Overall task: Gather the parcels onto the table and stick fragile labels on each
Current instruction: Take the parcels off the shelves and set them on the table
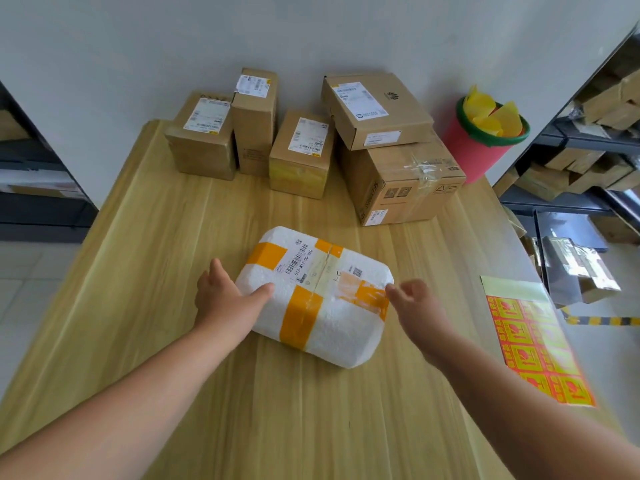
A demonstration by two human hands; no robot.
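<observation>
Grip: our left hand (221, 296) lies flat against the parcel (332, 327), thumb on top; our right hand (415, 299) is loosely curled and empty at its other end.
Parcel: between our hands, on the table (173, 237).
Labels: sheet (533, 344) just right of the right hand.
Doing it well: we steady with the left and press a label onto bare foam, clear of the barcode (299, 256).

Wooden table (173, 254) bears cardboard boxes (298, 157), foam parcel (332, 327) (orange-taped), label sheet (533, 348).

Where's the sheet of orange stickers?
In the head view, the sticker sheet lies flat at the right edge of the table, just right of the right hand and the white foam parcel.
</observation>
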